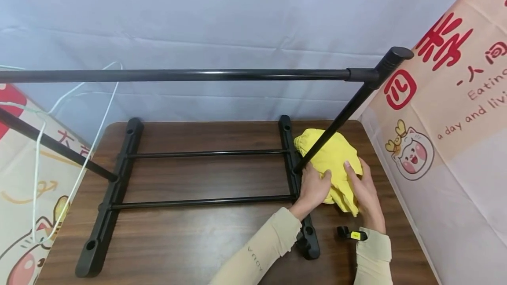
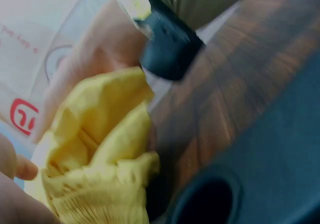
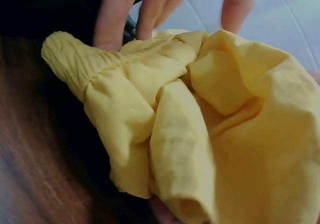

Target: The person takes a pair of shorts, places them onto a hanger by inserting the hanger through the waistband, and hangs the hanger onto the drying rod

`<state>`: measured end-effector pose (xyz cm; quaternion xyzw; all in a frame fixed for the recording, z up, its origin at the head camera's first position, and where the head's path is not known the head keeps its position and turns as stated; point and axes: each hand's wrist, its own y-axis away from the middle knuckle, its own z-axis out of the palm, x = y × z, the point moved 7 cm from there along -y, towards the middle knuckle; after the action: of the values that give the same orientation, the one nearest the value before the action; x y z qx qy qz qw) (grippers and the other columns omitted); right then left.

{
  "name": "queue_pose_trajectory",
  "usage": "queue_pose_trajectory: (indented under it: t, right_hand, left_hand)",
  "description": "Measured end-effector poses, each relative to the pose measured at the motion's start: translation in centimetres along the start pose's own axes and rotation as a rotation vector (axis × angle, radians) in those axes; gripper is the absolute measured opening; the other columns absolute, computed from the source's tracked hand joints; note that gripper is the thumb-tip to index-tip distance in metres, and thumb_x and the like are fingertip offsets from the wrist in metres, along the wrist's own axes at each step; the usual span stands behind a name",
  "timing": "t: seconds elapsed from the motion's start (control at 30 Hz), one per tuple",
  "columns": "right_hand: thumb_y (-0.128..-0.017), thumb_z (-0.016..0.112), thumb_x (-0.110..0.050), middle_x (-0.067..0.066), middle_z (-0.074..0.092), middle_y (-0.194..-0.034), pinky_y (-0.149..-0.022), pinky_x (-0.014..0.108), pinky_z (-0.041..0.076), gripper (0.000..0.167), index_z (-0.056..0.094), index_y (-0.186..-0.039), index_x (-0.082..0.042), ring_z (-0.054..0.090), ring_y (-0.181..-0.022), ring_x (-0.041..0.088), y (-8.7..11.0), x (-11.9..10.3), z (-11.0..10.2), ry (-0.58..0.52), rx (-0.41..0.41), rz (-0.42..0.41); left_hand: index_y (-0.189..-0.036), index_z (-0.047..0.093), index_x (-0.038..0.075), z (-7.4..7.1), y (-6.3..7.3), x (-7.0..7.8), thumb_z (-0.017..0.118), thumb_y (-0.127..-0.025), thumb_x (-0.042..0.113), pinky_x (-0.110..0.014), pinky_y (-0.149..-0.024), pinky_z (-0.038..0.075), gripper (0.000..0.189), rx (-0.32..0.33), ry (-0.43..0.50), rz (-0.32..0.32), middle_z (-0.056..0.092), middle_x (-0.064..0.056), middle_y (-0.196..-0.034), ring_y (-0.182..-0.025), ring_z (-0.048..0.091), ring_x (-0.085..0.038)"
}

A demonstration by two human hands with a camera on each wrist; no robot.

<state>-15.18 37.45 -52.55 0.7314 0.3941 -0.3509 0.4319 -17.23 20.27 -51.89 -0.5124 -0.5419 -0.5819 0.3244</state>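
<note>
A bunched yellow garment (image 1: 334, 166) with a gathered elastic band lies over the right end of the wooden table, next to the right foot of a black rack. My left hand (image 1: 313, 189) holds its left side, close by the rack's slanted post, with the thumb raised in front. The right wrist view shows the left fingers (image 3: 110, 19) reaching down behind the band. On the other side my right hand (image 1: 366, 190) grips the garment, thumb on top and the other fingers partly hidden by cloth. The left wrist view shows the ribbed elastic (image 2: 100, 199) up close.
The black rack's feet (image 1: 108, 197) stand on the wooden table (image 1: 210, 236), joined by two low rods. Its top bar (image 1: 198, 75) crosses above, and the right post (image 1: 344, 109) slants over the garment. A white cord (image 1: 37, 175) hangs at left. Printed fabric (image 1: 447, 144) borders the right.
</note>
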Motion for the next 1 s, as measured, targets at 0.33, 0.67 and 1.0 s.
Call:
queue_pose_trajectory:
  t: [0.33,0.67,1.0]
  right_hand:
    - [-0.104,0.061,-0.049,-0.005,0.043,-0.151,-0.08,0.013,0.053,0.075,0.027,-0.166,-0.027,0.056,-0.105,-0.003,0.9,-0.5,0.4,-0.227,0.088,-0.029]
    - [-0.103,0.067,-0.032,-0.014,0.05,-0.131,-0.079,0.012,0.052,0.063,0.041,-0.159,-0.023,0.059,-0.103,0.002,3.0,-2.7,-0.5,-0.324,0.203,-0.133]
    - [-0.099,0.065,-0.014,-0.001,0.057,-0.131,-0.08,0.015,0.053,0.053,0.053,-0.15,-0.018,0.058,-0.106,0.014,7.0,-6.0,-2.1,-0.524,0.323,-0.336]
  left_hand:
    - [-0.169,0.016,0.014,0.4,-0.6,-1.2,0.053,-0.093,0.081,-0.052,-0.123,0.039,0.108,-0.121,0.037,-0.142,0.007,-0.013,-0.178,-0.16,0.03,-0.033]
    - [-0.163,0.03,0.02,0.4,0.1,-0.1,0.051,-0.097,0.077,-0.04,-0.11,0.05,0.09,-0.169,0.034,-0.018,0.046,-0.007,-0.158,-0.142,0.053,-0.02]
    - [-0.156,0.036,0.026,-0.3,1.7,3.9,0.065,-0.093,0.069,-0.025,-0.088,0.055,0.082,-0.226,0.041,0.111,0.062,0.003,-0.13,-0.105,0.065,-0.001]
